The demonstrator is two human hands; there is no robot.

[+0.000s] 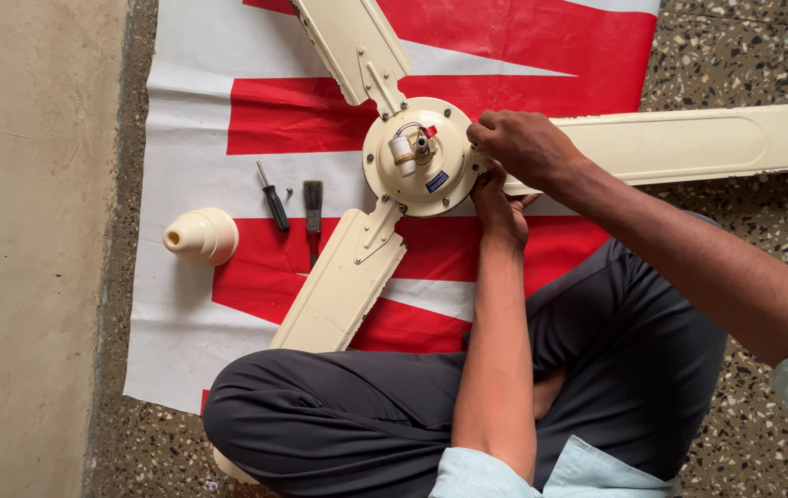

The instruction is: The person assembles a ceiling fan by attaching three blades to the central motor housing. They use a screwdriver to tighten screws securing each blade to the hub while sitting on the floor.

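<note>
Centrally, fan hub: the cream ceiling fan (420,157) lies on a red and white sheet (209,120) spread over the floor, its round motor housing facing up with a small capacitor and wires on top.
Right hand: the right hand (521,146) is curled over the hub's right rim, where the right blade joins; fingers closed on that edge, though what sits under them cannot be made out.
Left hand: the left hand (497,205) comes up from below and presses against the same spot, just under the right hand, fingers bent and mostly hidden; whether it pinches anything cannot be told.
Blades: one blade (708,141) runs right under the right forearm, one (352,46) goes up and left, one (339,286) reaches down towards the knee.
Tools: a black-handled screwdriver (274,198) and a small brush (313,205) lie side by side, left of the hub, with a tiny screw (289,192) between them.
Cover: a cream bell-shaped canopy cover (202,236) rests on its side, left of the tools.
Person: sits cross-legged in dark trousers (366,415) at the sheet's lower edge.
Floor: speckled terrazzo (745,55) to the right, plain concrete (34,231) to the left.
</note>
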